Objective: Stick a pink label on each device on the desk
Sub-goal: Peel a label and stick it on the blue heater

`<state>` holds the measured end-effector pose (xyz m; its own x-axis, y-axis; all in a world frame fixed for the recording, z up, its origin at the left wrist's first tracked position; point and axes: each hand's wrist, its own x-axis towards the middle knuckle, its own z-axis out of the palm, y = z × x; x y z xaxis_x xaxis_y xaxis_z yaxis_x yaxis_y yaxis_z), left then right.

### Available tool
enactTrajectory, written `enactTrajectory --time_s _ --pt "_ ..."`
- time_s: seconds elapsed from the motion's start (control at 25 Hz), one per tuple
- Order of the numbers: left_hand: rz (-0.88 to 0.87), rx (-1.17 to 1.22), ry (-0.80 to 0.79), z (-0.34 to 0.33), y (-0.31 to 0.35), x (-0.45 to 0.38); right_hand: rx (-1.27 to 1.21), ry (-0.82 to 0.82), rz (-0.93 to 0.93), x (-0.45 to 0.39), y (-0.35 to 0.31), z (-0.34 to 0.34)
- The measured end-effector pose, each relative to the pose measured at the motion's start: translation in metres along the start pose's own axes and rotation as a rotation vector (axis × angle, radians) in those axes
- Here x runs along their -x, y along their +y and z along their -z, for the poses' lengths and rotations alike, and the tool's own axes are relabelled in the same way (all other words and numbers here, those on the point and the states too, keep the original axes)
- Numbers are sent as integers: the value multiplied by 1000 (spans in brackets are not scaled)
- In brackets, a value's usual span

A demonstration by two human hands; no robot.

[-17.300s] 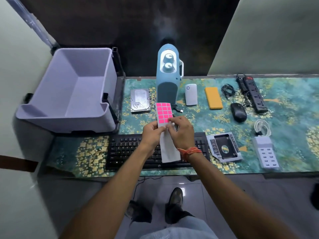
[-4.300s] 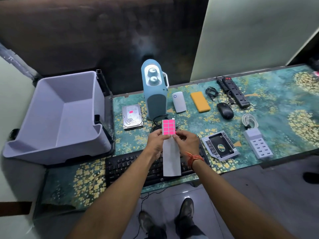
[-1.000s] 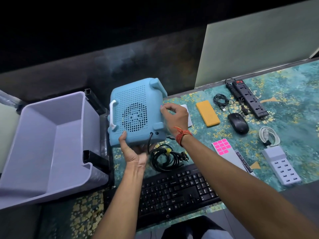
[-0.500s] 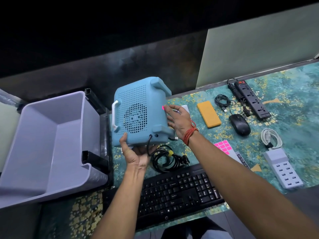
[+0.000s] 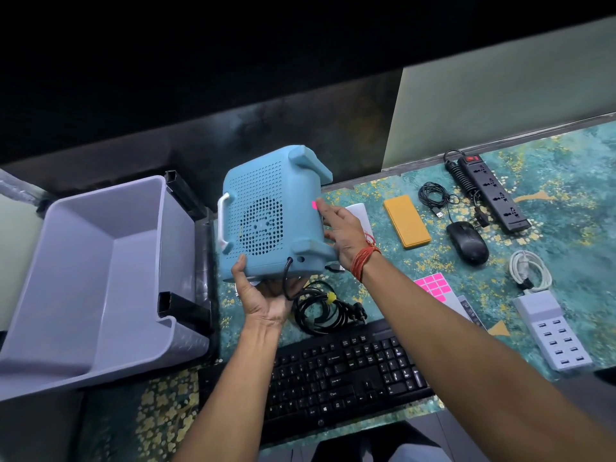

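Note:
A blue heater (image 5: 266, 215) is tilted up off the desk, its perforated back toward me. My left hand (image 5: 266, 295) grips its lower edge from below. My right hand (image 5: 343, 228) lies against its right side with straight fingers, the fingertips by a small pink label (image 5: 314, 205) stuck there. The sheet of pink labels (image 5: 433, 286) lies on the desk to the right of my right forearm.
A grey bin (image 5: 96, 271) stands at the left. On the desk lie a black keyboard (image 5: 343, 371), a coiled black cable (image 5: 320, 308), a yellow power bank (image 5: 406, 221), a black mouse (image 5: 468, 243), a power strip (image 5: 490, 195) and a white USB charger (image 5: 553, 331).
The heater has tipped slightly further upright. My right hand slid along its right side, and the pink label now shows beside the fingertips.

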<state>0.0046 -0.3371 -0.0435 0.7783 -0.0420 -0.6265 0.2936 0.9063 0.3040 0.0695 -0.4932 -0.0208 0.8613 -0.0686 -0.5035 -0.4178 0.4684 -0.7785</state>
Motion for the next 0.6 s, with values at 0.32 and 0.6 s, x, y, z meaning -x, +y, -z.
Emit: enactTrajectory --time_s 0.32,0.6 --pt "-238 -183 221 -26 -6 -7 431 158 173 8 12 6" --pt "-770 -466 328 -43 -33 -30 653 17 55 -19 30 0"
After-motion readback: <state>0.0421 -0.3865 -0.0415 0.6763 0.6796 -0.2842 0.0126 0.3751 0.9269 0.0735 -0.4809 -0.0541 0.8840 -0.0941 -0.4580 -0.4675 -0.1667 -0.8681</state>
